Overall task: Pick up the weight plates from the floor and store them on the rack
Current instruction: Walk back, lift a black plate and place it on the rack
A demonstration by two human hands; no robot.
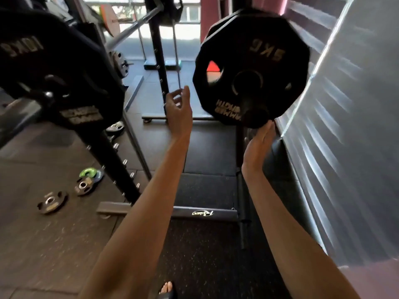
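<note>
Looking through the head camera, you see the 5 kg weight plate (252, 67) at one o'clock, blurred, its centre hole over a dark peg (257, 114) of the rack (112, 167). Your right hand (259, 143) at three o'clock touches the plate's lower edge, fingers straight and together. Your left hand (179, 108) at eleven o'clock hangs just beside the plate's left edge, fingers loosely curled and slightly apart, gripping nothing. A 10 kg plate (54, 67) is mounted at ten o'clock. Small plates (51, 201) lie on the floor (54, 244) at eight o'clock.
</note>
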